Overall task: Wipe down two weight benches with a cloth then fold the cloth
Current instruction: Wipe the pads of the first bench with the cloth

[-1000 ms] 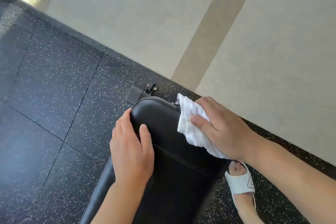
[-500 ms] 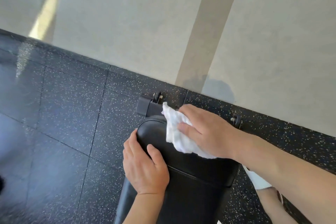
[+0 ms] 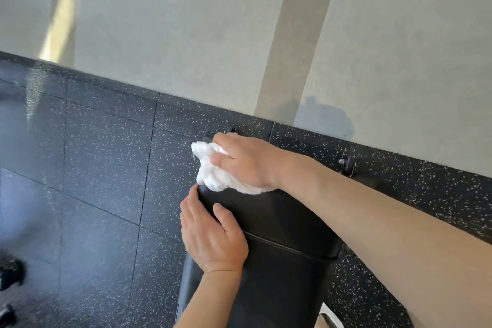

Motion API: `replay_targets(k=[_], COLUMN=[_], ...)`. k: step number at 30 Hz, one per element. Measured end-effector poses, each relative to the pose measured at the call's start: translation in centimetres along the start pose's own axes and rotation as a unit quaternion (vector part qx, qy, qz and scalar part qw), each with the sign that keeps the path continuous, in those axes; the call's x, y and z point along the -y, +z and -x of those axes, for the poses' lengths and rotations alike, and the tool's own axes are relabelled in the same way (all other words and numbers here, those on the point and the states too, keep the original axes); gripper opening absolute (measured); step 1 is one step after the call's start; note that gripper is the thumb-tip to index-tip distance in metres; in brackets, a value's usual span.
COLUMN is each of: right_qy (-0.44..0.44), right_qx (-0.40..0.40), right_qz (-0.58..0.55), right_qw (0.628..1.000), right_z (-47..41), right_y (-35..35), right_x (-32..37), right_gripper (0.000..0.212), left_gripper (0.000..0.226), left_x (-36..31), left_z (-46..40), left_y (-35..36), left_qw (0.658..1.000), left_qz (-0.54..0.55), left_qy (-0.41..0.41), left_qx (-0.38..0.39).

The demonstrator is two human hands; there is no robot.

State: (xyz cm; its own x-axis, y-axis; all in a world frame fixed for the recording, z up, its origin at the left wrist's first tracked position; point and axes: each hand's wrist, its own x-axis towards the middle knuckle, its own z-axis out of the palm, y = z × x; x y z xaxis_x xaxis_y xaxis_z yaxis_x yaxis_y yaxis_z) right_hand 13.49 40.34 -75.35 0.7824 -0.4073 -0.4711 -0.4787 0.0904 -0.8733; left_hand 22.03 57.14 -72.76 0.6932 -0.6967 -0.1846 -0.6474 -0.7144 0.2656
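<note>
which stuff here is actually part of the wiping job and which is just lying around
Part of the job:
- white cloth, bunched under the right hand
- black bench, far end being wiped
- left hand, resting on the bench's left edge

Just lying about:
- dark objects on the floor at the left edge, too blurred to identify
- bench wheel by the wall

The right hand [image 3: 247, 162] covers the far end of the bench [image 3: 279, 221] and most of the cloth [image 3: 213, 176]; its fingertips are hidden. The bench frame foot [image 3: 209, 137] shows only as a sliver. The bottom edge cuts off the bench and both forearms. At the lower left edge, 2 dark objects [image 3: 9, 271] are blurred and cropped, unidentifiable. A white item [image 3: 328, 314] at the bottom edge is mostly cut off.
</note>
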Motion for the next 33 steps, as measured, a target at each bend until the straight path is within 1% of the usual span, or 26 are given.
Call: replay_targets(k=[2, 5, 8, 10, 12, 13, 16, 17, 18, 20, 22, 23, 25, 26, 27, 29, 30, 31, 33], right_qy=[-0.004, 0.008, 0.015, 0.019, 0.039, 0.052, 0.085, 0.088, 0.085, 0.074, 0.057, 0.052, 0.045, 0.034, 0.021, -0.001, -0.001, 0.011, 0.057], right_qx=[-0.029, -0.083, -0.166, -0.221, -0.254, -0.246, -0.166, -0.156, -0.161, -0.214, -0.312, -0.365, -0.454, -0.488, -0.516, -0.538, -0.551, -0.57, -0.599], right_qz=[-0.002, 0.019, 0.033, -0.004, -0.031, -0.038, -0.09, -0.095, -0.089, -0.08, -0.082, -0.087, -0.113, -0.149, -0.202, -0.332, -0.362, -0.361, -0.317], right_qw=[1.0, 0.996, 0.985, 0.975, 0.966, 0.967, 0.978, 0.979, 0.979, 0.971, 0.945, 0.925, 0.882, 0.859, 0.832, 0.775, 0.752, 0.738, 0.734], right_z=[2.2, 8.0, 14.2, 16.5, 16.3, 15.5, 12.4, 11.7, 11.3, 11.8, 13.5, 14.5, 16.1, 16.8, 17.4, 18.2, 18.5, 18.7, 18.7], right_y=[0.0, -0.5, 0.0, 1.2, 1.9, 1.6, -0.1, -0.5, -0.5, 0.3, 2.1, 3.3, 6.1, 7.8, 9.5, 12.8, 14.4, 15.7, 17.0], right_x=[-0.9, -4.0, -6.6, -7.0, -7.0, -6.6, -5.2, -4.9, -4.7, -4.6, -5.4, -6.1, -7.1, -7.4, -7.4, -6.6, -6.2, -5.8, -5.4], right_gripper=[0.026, 0.026, 0.028, 0.02, 0.015, 0.017, 0.026, 0.027, 0.028, 0.032, 0.027, 0.021, 0.023, 0.022, 0.019, 0.015, 0.016, 0.015, 0.016], left_gripper=[0.056, 0.058, 0.058, 0.059, 0.06, 0.061, 0.066, 0.069, 0.071, 0.074, 0.074, 0.074, 0.071, 0.071, 0.071, 0.07, 0.069, 0.067, 0.066], left_x=[-0.1, -0.2, -0.3, -0.4, -0.6, -0.6, -0.6, -0.5, -0.4, -0.4, -0.2, 0.0, 0.2, 0.3, 0.4, 0.6, 0.6, 0.6, 0.6], left_z=[0.0, 0.1, 0.2, 0.1, 0.1, 0.1, 0.2, 0.2, 0.2, 0.3, 0.3, 0.3, 0.2, 0.3, 0.3, 0.2, 0.2, 0.2, 0.2], left_y=[-0.1, -0.2, -0.3, -0.2, -0.2, -0.2, -0.4, -0.4, -0.3, -0.2, 0.0, 0.0, 0.1, 0.2, 0.2, 0.2, 0.2, 0.2, 0.2], left_qw=[1.0, 1.0, 1.0, 1.0, 1.0, 1.0, 1.0, 1.0, 1.0, 1.0, 1.0, 1.0, 0.999, 0.999, 0.999, 0.999, 0.999, 0.999, 0.999], left_qz=[-0.002, -0.007, -0.006, -0.004, -0.006, -0.008, -0.006, -0.006, -0.007, -0.006, -0.008, -0.008, -0.009, -0.008, -0.006, -0.002, -0.003, -0.003, 0.0], left_qy=[-0.005, 0.0, 0.004, 0.006, 0.012, 0.01, 0.011, 0.01, 0.008, 0.008, 0.013, 0.016, 0.021, 0.022, 0.021, 0.019, 0.018, 0.019, 0.018], left_qx=[0.003, 0.007, 0.002, 0.002, 0.0, -0.001, -0.006, -0.006, -0.008, -0.014, -0.02, -0.023, -0.03, -0.033, -0.035, -0.036, -0.036, -0.035, -0.036])
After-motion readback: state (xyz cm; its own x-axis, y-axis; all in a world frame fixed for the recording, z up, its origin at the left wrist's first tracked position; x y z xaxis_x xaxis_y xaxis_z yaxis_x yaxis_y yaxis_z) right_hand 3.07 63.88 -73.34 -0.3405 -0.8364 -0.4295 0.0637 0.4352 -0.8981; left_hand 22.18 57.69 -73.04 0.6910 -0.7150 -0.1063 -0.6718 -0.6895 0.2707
